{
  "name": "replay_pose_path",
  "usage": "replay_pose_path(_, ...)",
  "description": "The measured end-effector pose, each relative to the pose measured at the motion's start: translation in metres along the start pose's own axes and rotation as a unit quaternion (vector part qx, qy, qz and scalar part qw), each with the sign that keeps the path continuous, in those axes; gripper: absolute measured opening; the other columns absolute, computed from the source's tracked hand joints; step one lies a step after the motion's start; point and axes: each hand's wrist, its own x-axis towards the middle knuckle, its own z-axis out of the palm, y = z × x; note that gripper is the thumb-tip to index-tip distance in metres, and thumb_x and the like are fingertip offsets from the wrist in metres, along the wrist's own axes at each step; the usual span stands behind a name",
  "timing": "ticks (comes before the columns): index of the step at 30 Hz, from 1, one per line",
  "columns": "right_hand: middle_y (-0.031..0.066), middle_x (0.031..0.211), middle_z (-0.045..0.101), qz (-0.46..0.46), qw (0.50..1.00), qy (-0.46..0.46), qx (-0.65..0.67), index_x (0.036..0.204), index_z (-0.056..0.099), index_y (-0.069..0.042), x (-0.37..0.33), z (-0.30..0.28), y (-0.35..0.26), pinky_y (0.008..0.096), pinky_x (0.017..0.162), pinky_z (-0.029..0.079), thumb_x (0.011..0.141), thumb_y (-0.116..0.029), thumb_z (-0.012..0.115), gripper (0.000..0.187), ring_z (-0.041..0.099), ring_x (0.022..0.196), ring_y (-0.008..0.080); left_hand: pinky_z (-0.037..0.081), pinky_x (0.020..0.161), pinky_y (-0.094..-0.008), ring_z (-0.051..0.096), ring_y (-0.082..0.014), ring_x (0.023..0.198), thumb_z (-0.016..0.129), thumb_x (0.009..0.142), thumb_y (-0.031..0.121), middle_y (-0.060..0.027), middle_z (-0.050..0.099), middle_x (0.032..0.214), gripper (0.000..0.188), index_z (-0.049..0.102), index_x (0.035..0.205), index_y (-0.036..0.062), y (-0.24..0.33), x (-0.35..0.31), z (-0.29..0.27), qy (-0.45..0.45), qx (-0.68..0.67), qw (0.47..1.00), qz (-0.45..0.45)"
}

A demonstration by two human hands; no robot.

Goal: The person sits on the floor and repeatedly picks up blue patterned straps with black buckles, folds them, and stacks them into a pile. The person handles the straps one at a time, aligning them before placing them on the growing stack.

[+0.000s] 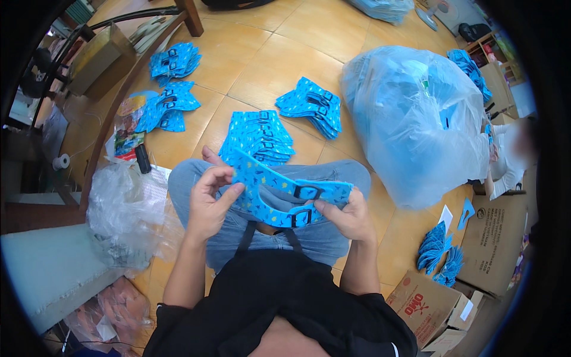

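Above my lap I hold a blue printed fabric piece [248,200] with two straps, each carrying a black buckle. My left hand [211,202] pinches its wide left end between thumb and fingers. Closed on the right ends of the straps is my right hand [352,217], its thumb near the lower buckle. A gap shows between the two straps. Just beyond my knees lies a fanned stack of similar blue pieces [257,135] with black buckles. Another such stack [310,106] rests farther to the right.
More blue stacks [169,106] lie at the left, near a black object [142,159] and crumpled clear plastic [122,205]. A large plastic bag [410,119] of blue pieces stands right. Blue bundles [433,250] and cardboard boxes [429,304] are lower right. Another person [505,157] sits far right.
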Motion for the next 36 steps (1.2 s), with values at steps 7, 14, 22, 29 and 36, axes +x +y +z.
replay_pose_path(7,0.0053,0.099,0.065,0.000,0.987,0.156,-0.039,0.104,0.064,0.000,0.004,-0.001,0.014,0.0270,0.083,0.045,0.090,-0.005,0.065,0.015,0.058,0.093,0.0118,0.045,0.091,-0.0311,0.059,-0.0175,0.099,0.065,0.086,-0.003,-0.0073,0.060,0.102,0.014,0.057,0.096,0.0029,0.008,0.002,0.005,0.035,0.083,0.989,0.117)
replay_pose_path(14,0.0120,0.108,0.065,-0.106,0.967,0.175,-0.155,0.106,0.064,0.000,0.007,-0.001,0.015,0.0316,0.088,0.046,0.088,0.000,0.063,0.018,0.061,0.100,0.0211,0.042,0.101,-0.0360,0.057,-0.0244,0.115,0.066,0.085,-0.003,-0.0120,0.061,0.114,0.019,0.057,0.101,0.0026,0.006,0.002,0.001,0.026,0.133,0.980,0.148)
replay_pose_path(22,0.0131,0.105,0.067,-0.106,0.966,0.196,-0.131,0.110,0.062,0.001,0.005,0.009,0.007,0.0312,0.086,0.048,0.088,0.000,0.063,0.023,0.064,0.097,0.0221,0.042,0.102,-0.0377,0.058,-0.0254,0.113,0.066,0.086,-0.002,-0.0113,0.061,0.112,0.019,0.056,0.102,0.0016,0.004,0.000,-0.002,0.033,0.162,0.973,0.161)
replay_pose_path(29,0.0133,0.104,0.067,-0.097,0.983,0.155,-0.009,0.110,0.063,0.001,0.000,0.006,0.006,0.0306,0.085,0.048,0.092,-0.008,0.062,0.020,0.063,0.096,0.0211,0.044,0.098,-0.0357,0.059,-0.0240,0.110,0.064,0.089,0.000,-0.0106,0.061,0.109,0.014,0.058,0.101,0.0004,0.006,-0.004,0.001,0.081,0.196,0.965,0.153)
replay_pose_path(36,0.0139,0.105,0.065,-0.132,0.977,0.160,-0.047,0.109,0.062,0.001,0.000,0.006,0.007,0.0323,0.089,0.046,0.094,-0.009,0.059,0.018,0.060,0.100,0.0210,0.046,0.095,-0.0341,0.060,-0.0241,0.108,0.066,0.085,-0.003,-0.0109,0.062,0.105,0.017,0.059,0.100,0.0002,0.009,-0.005,0.003,0.099,0.179,0.964,0.169)
